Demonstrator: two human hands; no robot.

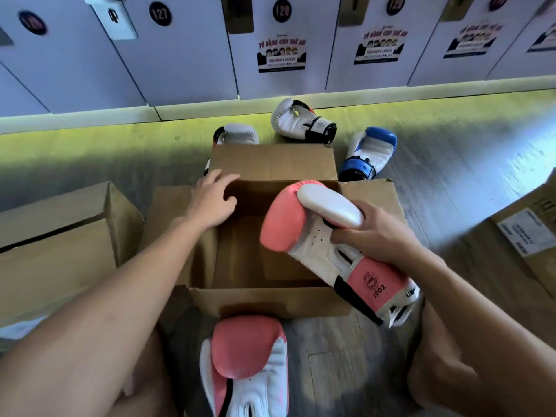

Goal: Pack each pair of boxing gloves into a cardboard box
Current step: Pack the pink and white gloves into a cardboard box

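A pink-and-white glove (249,365) lies on the floor just before the open cardboard box (270,299). Its mate (301,233) tilts over the box's right rim — the right hand (373,233) grips its palm side. The left hand (212,200) rests, fingers relaxed, on the left rim.

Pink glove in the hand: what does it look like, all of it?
The glove is pink over the fist and cuff, with a white thumb and a white palm dotted with small holes; it looks like smooth leather. The cuff shows a round logo, "10OZ", black edging and a white strap. The right hand grips its palm. It is tilted over the open box, fist end pointing away, cuff past the near right corner.
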